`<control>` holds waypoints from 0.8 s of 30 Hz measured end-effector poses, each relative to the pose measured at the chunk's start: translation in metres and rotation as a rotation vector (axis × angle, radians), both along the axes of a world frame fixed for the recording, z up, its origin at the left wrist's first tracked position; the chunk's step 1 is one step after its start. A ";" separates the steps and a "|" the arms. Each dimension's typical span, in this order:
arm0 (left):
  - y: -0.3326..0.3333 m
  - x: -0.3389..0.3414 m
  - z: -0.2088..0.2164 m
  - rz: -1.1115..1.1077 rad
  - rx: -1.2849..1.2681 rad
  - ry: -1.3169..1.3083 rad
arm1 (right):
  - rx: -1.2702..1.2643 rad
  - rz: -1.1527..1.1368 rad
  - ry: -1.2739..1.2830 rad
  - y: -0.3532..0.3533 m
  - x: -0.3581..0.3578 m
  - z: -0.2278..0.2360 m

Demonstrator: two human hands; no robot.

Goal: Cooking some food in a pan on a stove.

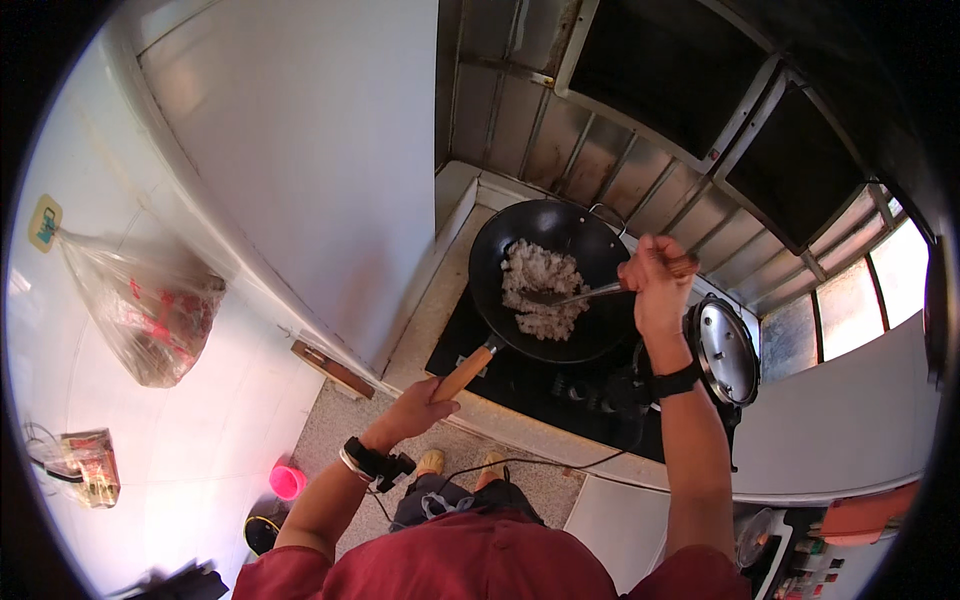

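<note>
A black wok (598, 238) stands on the stove, its wooden handle (464, 374) slanting toward my left. My left hand (412, 410) is closed around the end of that handle. Inside the wok lies a clumpy, pale pinkish-grey food (540, 280), possibly minced meat; its exact kind is unclear. Over the wok's right side, my right hand (654, 272) grips a spatula (598, 292) by its wooden handle. The metal shaft reaches down to the left, and its tip is partly hidden in the food.
A black cooker with a shiny lid (727, 350) stands right of the wok. The black stovetop (560, 385) lies under it. Range hood panels (668, 70) hang beyond. At left, a plastic bag (150, 310) hangs on the wall. A cable (540, 464) crosses before my legs.
</note>
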State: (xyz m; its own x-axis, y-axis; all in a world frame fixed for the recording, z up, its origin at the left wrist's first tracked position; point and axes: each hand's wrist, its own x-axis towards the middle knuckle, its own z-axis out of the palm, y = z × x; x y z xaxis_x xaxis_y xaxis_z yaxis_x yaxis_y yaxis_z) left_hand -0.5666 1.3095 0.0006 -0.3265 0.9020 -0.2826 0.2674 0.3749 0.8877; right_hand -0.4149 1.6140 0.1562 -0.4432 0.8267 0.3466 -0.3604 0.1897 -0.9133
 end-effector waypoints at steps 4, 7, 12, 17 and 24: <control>-0.002 -0.001 0.005 0.028 -0.086 -0.022 | -0.058 0.073 0.197 -0.004 -0.003 0.018; 0.002 0.001 0.003 0.014 -0.051 -0.034 | -0.035 0.013 0.076 0.003 -0.008 -0.026; 0.000 -0.001 0.002 0.015 -0.041 0.000 | -0.072 0.017 0.138 0.019 -0.004 0.008; -0.001 0.000 0.008 0.023 -0.076 -0.039 | 0.066 -0.244 -0.049 0.014 -0.005 -0.007; -0.001 -0.001 -0.002 0.015 -0.036 -0.013 | 0.053 -0.001 0.048 0.005 0.006 0.012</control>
State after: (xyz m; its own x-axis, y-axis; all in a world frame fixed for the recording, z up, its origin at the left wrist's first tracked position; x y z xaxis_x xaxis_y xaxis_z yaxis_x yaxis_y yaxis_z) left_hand -0.5678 1.3085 -0.0015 -0.3362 0.8861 -0.3190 0.2495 0.4104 0.8771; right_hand -0.4091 1.6195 0.1678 -0.4242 0.8070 0.4109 -0.4031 0.2380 -0.8837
